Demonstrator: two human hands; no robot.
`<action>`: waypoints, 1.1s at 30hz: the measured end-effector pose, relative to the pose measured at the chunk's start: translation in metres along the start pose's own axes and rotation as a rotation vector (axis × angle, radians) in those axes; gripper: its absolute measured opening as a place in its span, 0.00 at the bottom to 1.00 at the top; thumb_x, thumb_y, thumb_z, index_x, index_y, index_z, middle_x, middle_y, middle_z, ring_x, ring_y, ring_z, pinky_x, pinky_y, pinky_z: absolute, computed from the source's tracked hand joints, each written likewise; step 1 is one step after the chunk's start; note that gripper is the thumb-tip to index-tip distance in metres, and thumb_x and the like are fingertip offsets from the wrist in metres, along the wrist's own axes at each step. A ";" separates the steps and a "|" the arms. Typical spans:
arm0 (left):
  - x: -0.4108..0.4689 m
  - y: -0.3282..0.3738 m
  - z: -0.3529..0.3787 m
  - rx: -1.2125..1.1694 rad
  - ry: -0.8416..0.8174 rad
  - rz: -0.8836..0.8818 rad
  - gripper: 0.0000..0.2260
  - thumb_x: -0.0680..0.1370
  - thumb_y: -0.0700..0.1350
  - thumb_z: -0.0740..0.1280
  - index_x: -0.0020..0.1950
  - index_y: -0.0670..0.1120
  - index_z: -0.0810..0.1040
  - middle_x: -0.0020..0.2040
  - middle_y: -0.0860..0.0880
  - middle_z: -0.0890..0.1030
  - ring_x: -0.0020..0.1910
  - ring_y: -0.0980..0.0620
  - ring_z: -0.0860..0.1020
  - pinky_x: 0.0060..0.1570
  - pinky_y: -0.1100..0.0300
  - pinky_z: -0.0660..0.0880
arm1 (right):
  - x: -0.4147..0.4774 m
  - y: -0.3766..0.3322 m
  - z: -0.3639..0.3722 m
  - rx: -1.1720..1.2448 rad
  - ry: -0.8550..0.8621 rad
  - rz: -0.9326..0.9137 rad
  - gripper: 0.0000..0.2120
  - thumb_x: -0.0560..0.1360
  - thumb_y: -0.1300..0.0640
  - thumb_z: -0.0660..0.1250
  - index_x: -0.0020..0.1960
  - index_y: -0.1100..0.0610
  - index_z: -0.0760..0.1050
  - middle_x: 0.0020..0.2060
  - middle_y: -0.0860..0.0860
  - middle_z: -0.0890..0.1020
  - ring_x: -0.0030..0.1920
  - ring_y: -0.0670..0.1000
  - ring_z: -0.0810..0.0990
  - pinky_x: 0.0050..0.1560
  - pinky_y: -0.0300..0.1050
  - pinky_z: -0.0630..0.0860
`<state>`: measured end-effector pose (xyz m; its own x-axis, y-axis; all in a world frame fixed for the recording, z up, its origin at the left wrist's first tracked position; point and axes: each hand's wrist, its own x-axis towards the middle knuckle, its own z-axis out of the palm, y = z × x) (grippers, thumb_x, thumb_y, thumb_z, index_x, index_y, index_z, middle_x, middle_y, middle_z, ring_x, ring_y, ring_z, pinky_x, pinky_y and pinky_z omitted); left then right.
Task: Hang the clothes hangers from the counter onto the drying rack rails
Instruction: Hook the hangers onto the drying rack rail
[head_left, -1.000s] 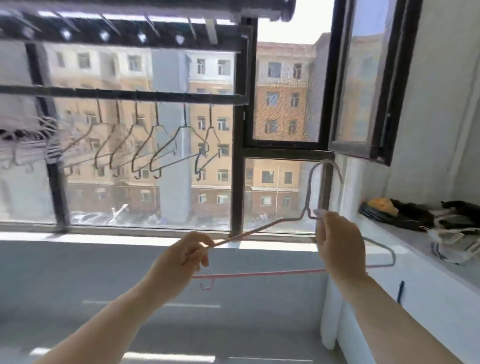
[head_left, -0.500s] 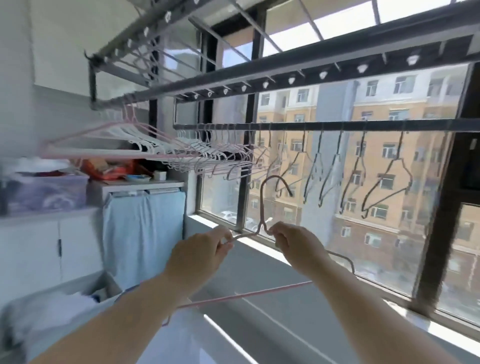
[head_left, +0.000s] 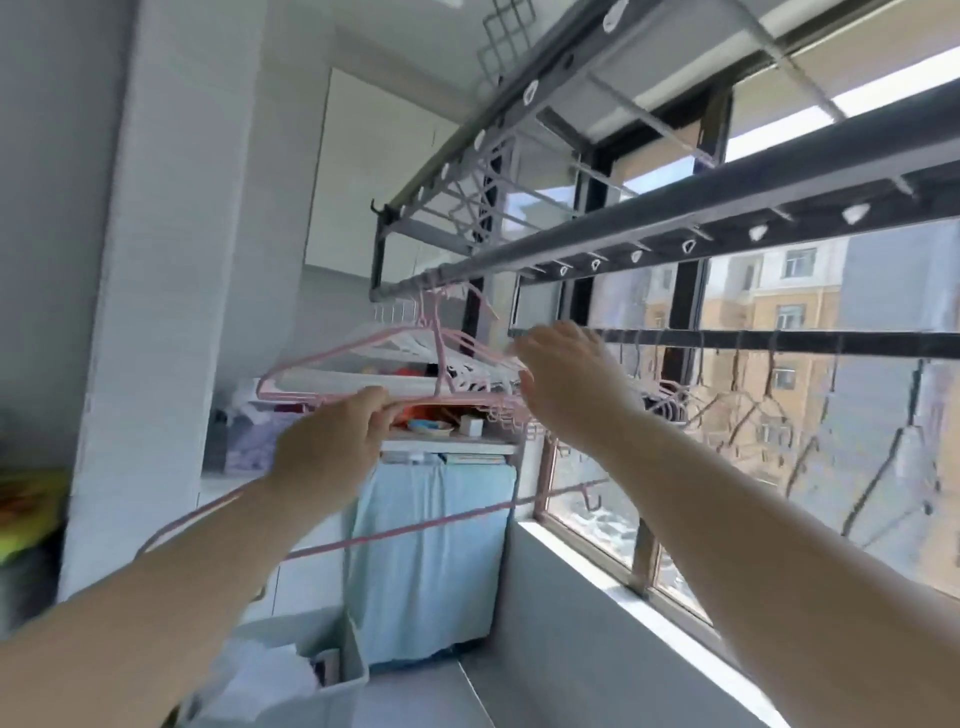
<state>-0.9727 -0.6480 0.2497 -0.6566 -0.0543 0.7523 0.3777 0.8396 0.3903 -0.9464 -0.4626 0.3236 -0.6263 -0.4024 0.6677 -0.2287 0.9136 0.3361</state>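
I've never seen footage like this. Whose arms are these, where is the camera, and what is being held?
There is no machine here. A person wears a camera on the head, so you look out along their own arms. The left hand grips a pink hanger. The right hand reaches up toward the hangers that hang from the rack rail. Blur hides whether the right hand holds anything. Behind them stands a cluttered shelf.
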 end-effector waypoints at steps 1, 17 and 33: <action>0.008 -0.002 -0.004 0.021 0.030 -0.020 0.14 0.81 0.49 0.53 0.60 0.45 0.74 0.53 0.42 0.80 0.53 0.41 0.77 0.49 0.54 0.72 | 0.013 -0.002 -0.003 -0.090 0.054 -0.046 0.18 0.80 0.62 0.53 0.69 0.55 0.64 0.67 0.51 0.69 0.68 0.51 0.63 0.71 0.47 0.55; 0.141 -0.049 0.026 -0.031 0.093 0.060 0.13 0.81 0.44 0.53 0.57 0.44 0.75 0.39 0.47 0.76 0.36 0.48 0.70 0.37 0.59 0.65 | 0.113 -0.011 -0.020 -0.716 0.036 0.277 0.09 0.79 0.59 0.57 0.56 0.60 0.70 0.37 0.53 0.73 0.43 0.54 0.74 0.54 0.48 0.70; 0.166 -0.061 0.058 -0.088 -0.110 0.215 0.14 0.81 0.45 0.53 0.61 0.46 0.75 0.49 0.44 0.81 0.40 0.46 0.76 0.42 0.54 0.74 | 0.110 -0.024 -0.016 -0.803 0.065 0.378 0.11 0.78 0.61 0.54 0.59 0.60 0.70 0.51 0.54 0.79 0.53 0.57 0.77 0.54 0.48 0.68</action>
<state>-1.1431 -0.6766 0.3201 -0.6201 0.1836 0.7628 0.5687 0.7749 0.2758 -0.9975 -0.5300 0.3997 -0.5052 -0.1065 0.8564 0.5918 0.6795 0.4336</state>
